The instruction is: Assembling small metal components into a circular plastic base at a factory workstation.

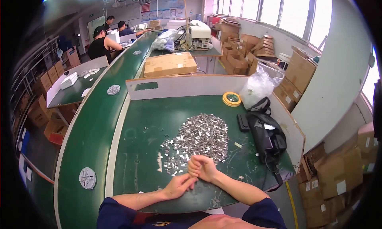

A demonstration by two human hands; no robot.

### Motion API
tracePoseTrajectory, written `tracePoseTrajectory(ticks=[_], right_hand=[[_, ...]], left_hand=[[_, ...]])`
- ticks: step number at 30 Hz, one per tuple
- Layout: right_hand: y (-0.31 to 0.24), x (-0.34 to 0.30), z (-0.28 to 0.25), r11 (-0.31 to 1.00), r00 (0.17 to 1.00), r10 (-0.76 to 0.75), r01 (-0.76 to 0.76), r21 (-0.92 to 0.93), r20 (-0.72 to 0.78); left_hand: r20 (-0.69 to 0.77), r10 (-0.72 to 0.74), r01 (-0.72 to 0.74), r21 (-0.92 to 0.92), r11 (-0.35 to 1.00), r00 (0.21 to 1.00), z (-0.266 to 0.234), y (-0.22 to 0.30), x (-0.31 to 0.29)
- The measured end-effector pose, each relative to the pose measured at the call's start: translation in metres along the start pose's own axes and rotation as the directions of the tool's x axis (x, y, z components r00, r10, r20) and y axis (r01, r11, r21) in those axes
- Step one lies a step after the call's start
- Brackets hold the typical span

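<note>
Both hands meet over the near side of a heap of small, shiny metal pieces (pixel 203 133) on the green tabletop. My right hand (pixel 203 167) is closed, its fingers curled inward. Against it lies my left hand (pixel 179 185), fingers bent and pressed together at the right hand's fingertips. Whatever sits between the fingers, if anything, is hidden or too small to make out. Some loose pieces are scattered to the left of the heap, close to the hands.
A conveyor belt (pixel 95 125) with round grey parts (pixel 87 178) runs along the left. On the table's right are a black bag (pixel 266 135), a yellow tape roll (pixel 231 99) and a clear plastic bag (pixel 256 87). Cardboard boxes (pixel 338 173) stand beyond; people (pixel 101 46) sit far left.
</note>
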State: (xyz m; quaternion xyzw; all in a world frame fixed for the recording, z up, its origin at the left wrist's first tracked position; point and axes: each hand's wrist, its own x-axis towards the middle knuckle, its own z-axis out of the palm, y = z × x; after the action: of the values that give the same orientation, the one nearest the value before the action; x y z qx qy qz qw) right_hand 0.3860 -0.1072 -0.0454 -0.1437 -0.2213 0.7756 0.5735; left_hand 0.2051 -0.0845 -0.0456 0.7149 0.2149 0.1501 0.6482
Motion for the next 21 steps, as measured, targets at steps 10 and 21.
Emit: tracePoseTrajectory(ticks=[10, 21], right_hand=[[-0.009, 0.012, 0.018, 0.997, 0.992, -0.054, 0.046, -0.066, -0.116], [-0.011, 0.004, 0.029, 0.985, 0.881, -0.166, 0.129, -0.112, -0.443]], left_hand=[[-0.121, -0.032, 0.020, -0.099, 0.995, 0.992, 0.005, 0.004, 0.005], [0.037, -0.028, 0.021, 0.186, 0.982, 0.999, -0.010, -0.006, 0.019]])
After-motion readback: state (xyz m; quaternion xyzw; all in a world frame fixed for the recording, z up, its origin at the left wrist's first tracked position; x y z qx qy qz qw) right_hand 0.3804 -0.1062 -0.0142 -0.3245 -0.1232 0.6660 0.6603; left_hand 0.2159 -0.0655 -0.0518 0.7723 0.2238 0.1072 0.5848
